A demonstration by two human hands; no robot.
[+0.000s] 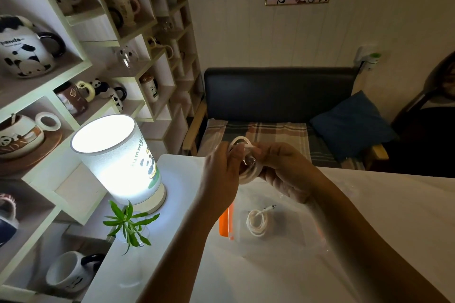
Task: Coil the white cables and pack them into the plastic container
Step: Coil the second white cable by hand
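Both hands (248, 167) grip a cable coil (246, 172) above the container (283, 224).

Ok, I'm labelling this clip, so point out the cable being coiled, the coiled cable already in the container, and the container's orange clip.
cable being coiled (248, 176): head view, lower loops between the hands.
coiled cable (257, 225): head view, coil's left side.
orange clip (224, 222): head view, clip's middle.

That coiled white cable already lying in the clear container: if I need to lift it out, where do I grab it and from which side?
Pinch the bundled loops of the coiled cable across the ring's near or left edge, coming straight down from above. It lies flat in the container, and its plug end sticks out up-right, so gripping there would probably loosen the coil.
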